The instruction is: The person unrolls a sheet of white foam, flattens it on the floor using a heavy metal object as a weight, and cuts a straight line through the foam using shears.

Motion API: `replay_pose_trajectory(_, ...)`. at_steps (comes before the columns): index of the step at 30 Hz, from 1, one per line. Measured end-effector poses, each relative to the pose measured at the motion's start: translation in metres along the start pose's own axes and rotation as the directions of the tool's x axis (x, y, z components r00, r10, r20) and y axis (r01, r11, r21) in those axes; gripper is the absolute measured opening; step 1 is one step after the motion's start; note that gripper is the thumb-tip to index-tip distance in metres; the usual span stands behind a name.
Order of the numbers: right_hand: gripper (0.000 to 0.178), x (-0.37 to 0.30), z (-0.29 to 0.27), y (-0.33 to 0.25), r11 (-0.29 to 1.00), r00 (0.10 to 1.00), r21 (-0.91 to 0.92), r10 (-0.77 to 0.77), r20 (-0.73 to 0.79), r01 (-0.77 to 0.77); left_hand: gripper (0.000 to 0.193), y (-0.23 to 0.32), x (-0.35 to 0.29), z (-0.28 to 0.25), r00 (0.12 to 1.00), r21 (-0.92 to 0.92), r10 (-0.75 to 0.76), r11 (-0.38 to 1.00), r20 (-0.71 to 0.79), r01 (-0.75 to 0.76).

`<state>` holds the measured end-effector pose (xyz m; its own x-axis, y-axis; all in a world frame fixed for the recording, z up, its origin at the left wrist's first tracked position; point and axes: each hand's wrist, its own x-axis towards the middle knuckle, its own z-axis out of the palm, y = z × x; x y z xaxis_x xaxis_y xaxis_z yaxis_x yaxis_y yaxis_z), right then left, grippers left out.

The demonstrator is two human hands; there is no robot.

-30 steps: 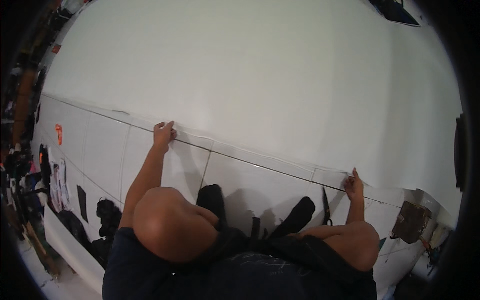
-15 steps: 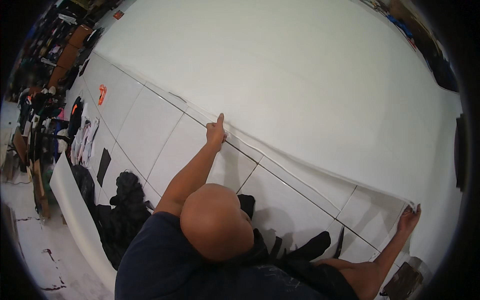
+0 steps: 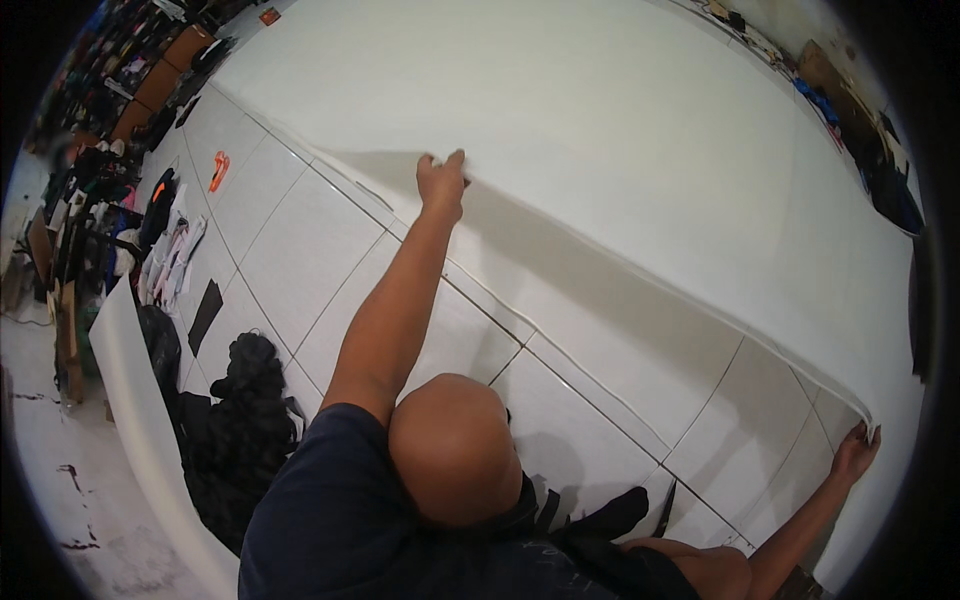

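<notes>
A large white fabric sheet (image 3: 600, 130) spreads over the floor in front of me, its near edge raised between my hands. At that edge my left hand (image 3: 442, 188) is closed on the cloth, lifting it so a shadow falls underneath. Far to the right, my right hand (image 3: 856, 452) pinches the gathered edge near the sheet's right end. A second white layer lies below the raised part, and a thin white strip (image 3: 560, 352) runs along the tiles. The fingertips under the cloth are partly hidden.
My bent knee (image 3: 450, 450) rises between my arms. On the tiled floor (image 3: 310, 260) lie an orange object (image 3: 219, 170), a dark flat piece (image 3: 205, 316) and a black heap (image 3: 245, 430). White folded cloths (image 3: 172, 260) and a white roll (image 3: 150, 430) stand left; clutter (image 3: 850, 130) lines the far right.
My left hand has moved forward and up, raising the sheet's edge off the floor. My right hand has shifted slightly right with its part of the edge, and more shadowed floor shows beneath.
</notes>
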<state>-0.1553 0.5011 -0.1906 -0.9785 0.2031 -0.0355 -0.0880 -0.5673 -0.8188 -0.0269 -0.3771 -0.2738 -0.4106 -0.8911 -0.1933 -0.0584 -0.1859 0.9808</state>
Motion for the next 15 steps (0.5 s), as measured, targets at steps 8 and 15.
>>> replay_pose_trajectory(8,0.036,-0.049,-0.008,0.030,0.994,0.936,-0.083,0.043,-0.348,-0.077,0.070,0.065,-0.011,-0.005,0.973,0.018,0.232,0.973,0.023,-0.232)
replay_pose_trajectory(15,0.034,-0.183,-0.112,0.174,0.861,0.756,-0.297,0.142,-0.639,-0.413,0.041,-0.089,-0.029,-0.065,0.993,0.219,0.115,0.970,-0.010,-0.110)
